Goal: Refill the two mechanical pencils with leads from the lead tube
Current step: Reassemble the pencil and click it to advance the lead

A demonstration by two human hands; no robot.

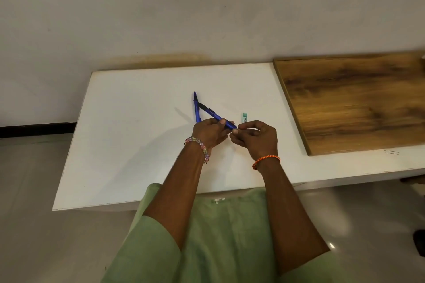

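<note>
A slim blue plastic mechanical pencil with a black grip section [216, 116] is held slanted above the white tabletop [128, 135], its dark tip pointing up and left. Its barrel is clasped by the left hand [210, 132], while the thumb and forefinger of the right hand [255, 136] are pinched at the pencil's rear end; whether a cap or a lead is caught there is too small to tell. The step in hand appears to be the opening of the first pencil's back end. A second blue mechanical pencil [196, 108] lies flat on the table just behind the left hand, its tip close to the held one's. The small green lead tube [245, 117] lies untouched just beyond the right hand. Next, the tube would have to be fetched and opened, which calls for the right hand to be freed.

Ample bare surface is left to the left and front. To the right, the raised edge of a brown wooden board [354, 101] limits sideways room; the near table edge is well clear of the work.
</note>
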